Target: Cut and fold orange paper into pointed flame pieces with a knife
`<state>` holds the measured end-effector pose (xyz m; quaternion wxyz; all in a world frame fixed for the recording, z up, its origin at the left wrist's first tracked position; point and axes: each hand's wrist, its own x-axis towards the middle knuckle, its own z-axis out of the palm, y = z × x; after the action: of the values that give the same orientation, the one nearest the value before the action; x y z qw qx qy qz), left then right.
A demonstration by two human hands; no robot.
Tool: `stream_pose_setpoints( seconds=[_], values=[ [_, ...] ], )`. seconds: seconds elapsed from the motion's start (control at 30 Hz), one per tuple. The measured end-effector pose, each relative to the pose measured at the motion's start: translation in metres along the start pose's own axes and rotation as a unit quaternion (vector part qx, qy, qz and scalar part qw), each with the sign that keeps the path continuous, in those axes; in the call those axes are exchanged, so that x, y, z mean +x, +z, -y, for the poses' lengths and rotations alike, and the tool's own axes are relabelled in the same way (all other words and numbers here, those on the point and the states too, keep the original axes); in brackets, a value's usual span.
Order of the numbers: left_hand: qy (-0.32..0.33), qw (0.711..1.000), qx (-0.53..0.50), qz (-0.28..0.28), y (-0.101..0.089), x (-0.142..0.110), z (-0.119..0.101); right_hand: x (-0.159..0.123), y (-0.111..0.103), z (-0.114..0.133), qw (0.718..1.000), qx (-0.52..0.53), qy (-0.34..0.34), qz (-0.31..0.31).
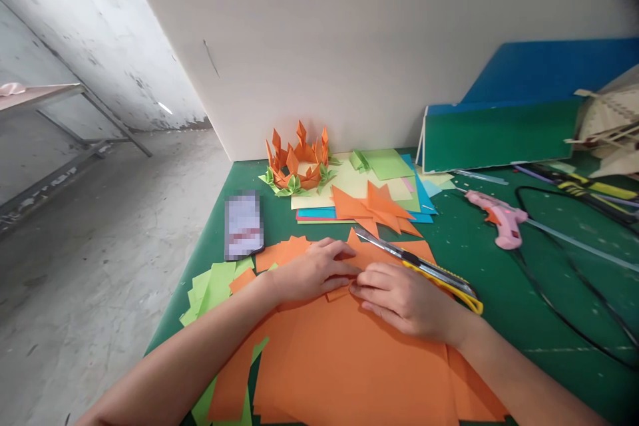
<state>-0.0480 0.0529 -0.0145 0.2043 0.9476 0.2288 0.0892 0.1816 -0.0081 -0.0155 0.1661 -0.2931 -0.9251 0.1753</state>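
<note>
Both hands meet over a stack of orange paper sheets (349, 366). My left hand (319, 269) has its thumb and fingers closed on a small folded piece of orange paper (338, 293). From the other side, the bent fingers of my right hand (399, 296) press on that same piece. Much of the piece is hidden under the fingers. Just beyond my right hand lies a yellow utility knife (424, 269), its blade pointing to the far left. Several folded orange paper pieces (374, 206) are heaped behind the knife.
An orange paper crown (297, 163) with green leaves stands at the back. A phone (243, 225) lies left, near green paper scraps (212, 289). At right are a pink glue gun (499, 216) with its cable, yellow-handled pliers (599, 190) and a green board (499, 136).
</note>
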Motion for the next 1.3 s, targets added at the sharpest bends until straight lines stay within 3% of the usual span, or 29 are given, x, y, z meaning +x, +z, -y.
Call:
stream_pose_setpoints(
  seconds=[0.73, 1.03, 1.3],
  values=[
    [-0.014, 1.000, -0.019, -0.004, 0.003, -0.002, 0.001, 0.016, 0.016, 0.018, 0.999, -0.009, -0.042, 0.019],
    [-0.008, 1.000, -0.013, 0.001, 0.001, -0.001, 0.001, 0.005, 0.003, 0.010, 0.999, -0.005, 0.021, -0.033],
    [-0.007, 1.000, -0.006, 0.007, -0.001, -0.004, 0.000, -0.017, -0.019, -0.010, 0.987, -0.119, 0.089, -0.057]
  ],
)
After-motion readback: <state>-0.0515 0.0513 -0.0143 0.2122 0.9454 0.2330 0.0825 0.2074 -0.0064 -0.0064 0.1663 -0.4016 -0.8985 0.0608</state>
